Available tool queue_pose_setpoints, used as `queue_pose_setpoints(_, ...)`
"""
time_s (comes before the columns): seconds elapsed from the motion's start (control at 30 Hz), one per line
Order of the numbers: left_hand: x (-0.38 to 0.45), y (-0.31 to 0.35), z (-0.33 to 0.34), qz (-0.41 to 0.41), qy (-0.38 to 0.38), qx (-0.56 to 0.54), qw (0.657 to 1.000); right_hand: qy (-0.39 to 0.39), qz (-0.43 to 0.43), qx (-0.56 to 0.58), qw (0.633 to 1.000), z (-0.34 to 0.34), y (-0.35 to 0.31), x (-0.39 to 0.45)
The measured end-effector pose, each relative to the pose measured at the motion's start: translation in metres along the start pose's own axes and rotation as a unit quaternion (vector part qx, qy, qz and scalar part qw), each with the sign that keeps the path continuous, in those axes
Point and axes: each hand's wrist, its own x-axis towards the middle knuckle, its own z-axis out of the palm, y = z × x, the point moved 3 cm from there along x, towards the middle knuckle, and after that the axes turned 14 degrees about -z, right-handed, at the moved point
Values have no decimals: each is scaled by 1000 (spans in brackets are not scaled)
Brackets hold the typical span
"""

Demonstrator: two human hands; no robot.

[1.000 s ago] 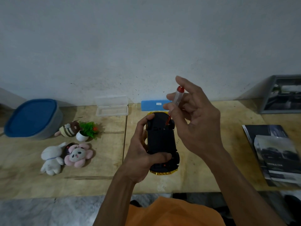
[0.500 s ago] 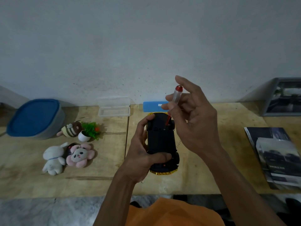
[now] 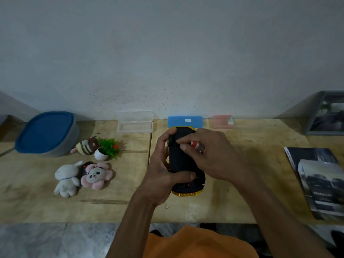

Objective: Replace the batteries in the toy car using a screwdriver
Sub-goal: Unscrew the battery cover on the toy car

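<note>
We grip the upturned toy car point(image 3: 183, 161) in our left hand point(image 3: 162, 175) over the wooden table point(image 3: 242, 183), while our right hand point(image 3: 214, 157) clutches the screwdriver point(image 3: 195, 144) and fingers the underside; a loosened screw could drop and roll out of sight

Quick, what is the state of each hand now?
Left hand: grips the toy car, underside up.
Right hand: holds the screwdriver, fingertips on the car.
</note>
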Motion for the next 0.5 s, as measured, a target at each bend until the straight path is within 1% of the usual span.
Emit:
queue_pose_setpoints(0.23,-2,0,-2,-3,-12,-18,1000,-30,16,32,999,3,-1,5)
queue_pose_setpoints(0.5,-2,-6,-10,-4,-7,-20,1000,-42,20,152,987,3,1,9)
